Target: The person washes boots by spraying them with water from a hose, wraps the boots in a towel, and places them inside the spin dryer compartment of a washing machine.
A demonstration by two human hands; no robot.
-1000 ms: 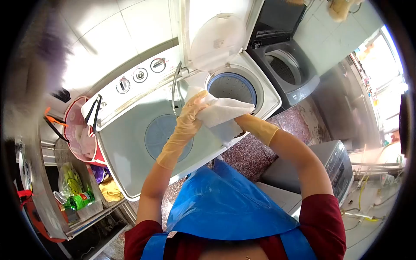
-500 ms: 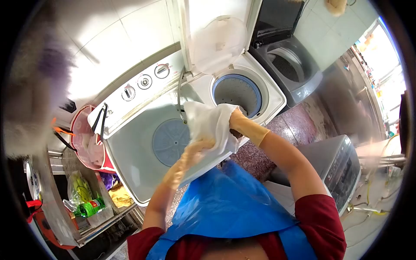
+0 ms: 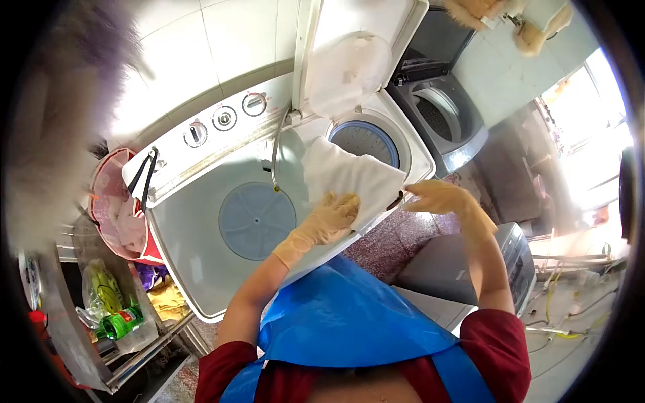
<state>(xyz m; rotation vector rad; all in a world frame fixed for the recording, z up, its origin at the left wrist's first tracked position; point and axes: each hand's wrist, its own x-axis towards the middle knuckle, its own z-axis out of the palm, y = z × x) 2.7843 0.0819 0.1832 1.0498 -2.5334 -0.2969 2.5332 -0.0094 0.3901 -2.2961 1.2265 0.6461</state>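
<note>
A white cloth (image 3: 359, 178) lies spread over the divider between the wash tub (image 3: 195, 221) and the spin tub (image 3: 366, 140) of a white twin-tub washing machine. My left hand (image 3: 330, 218), in a pale yellow glove, presses on the cloth's lower part with its fingers bent; whether they grip a fold I cannot make out. Just off the cloth's right corner is my right hand (image 3: 440, 197), gloved too, fingers stretched out and nothing visible in them. A hose (image 3: 277, 151) hangs beside the cloth into the wash tub.
The raised white lid (image 3: 349, 60) stands behind the spin tub. A dark top-loading washer (image 3: 440, 117) is at the upper right, a grey machine (image 3: 463, 262) at the lower right. To the left are a red-and-pink bucket (image 3: 121, 208) and a rack holding a green bottle (image 3: 121, 324).
The bunched cloth has been lowered and spread over the divider. My right hand has let go and moved right; my left hand has shifted onto the cloth's lower part.
</note>
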